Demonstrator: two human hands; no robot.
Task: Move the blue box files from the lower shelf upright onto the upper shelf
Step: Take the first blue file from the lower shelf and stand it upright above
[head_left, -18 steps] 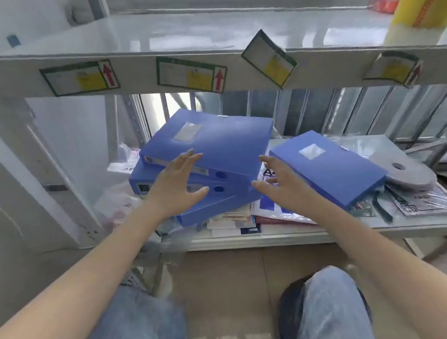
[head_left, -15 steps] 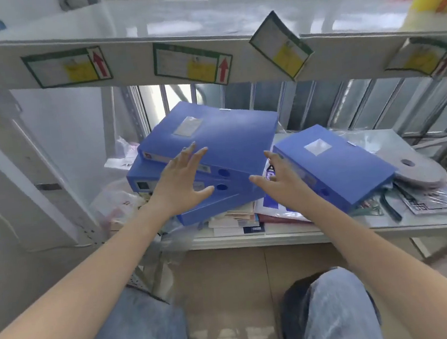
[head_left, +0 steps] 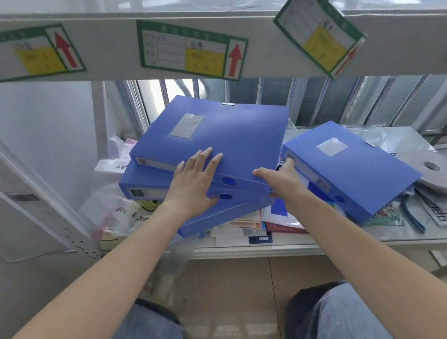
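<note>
The left hand [head_left: 195,184] is laid flat, fingers spread, on the front corner of the top box file [head_left: 213,140], with the thumb hooked down over the spines below; nothing is pinched. The right hand [head_left: 283,181] is pressed against the right end of the same stack, thumb on the top file's corner and fingers tucked out of sight, so how far that grip is closed cannot be told. The top box file is lying flat on two further blue box files [head_left: 147,189], all piled crookedly on papers [head_left: 246,229] on the lower shelf [head_left: 294,247]. A fourth blue box file [head_left: 352,169] is lying flat just right of the stack, close beside the right hand. A grey tape roll [head_left: 442,174] is seen further right of the stack. Above the stack, the upper shelf [head_left: 121,50] carries green-edged labels [head_left: 190,51] with red arrows.
</note>
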